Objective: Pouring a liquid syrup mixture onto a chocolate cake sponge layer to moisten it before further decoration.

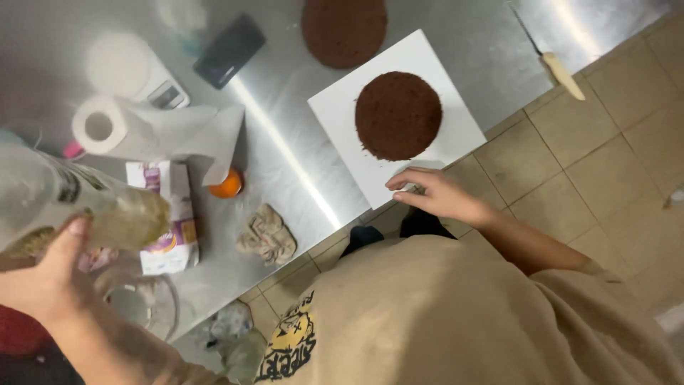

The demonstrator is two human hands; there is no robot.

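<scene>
Steel worktop (pixel 299 164) with light glare; beige tiled floor (pixel 605 142).

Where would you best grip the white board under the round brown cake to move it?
Probably by the bare corner of the white board nearest the table edge, where the right hand already rests. The brown cake sits centred, leaving the margins free.

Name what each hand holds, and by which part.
Left hand grips a clear bottle around its body. Right hand holds nothing; fingertips rest on the white board edge.
</scene>
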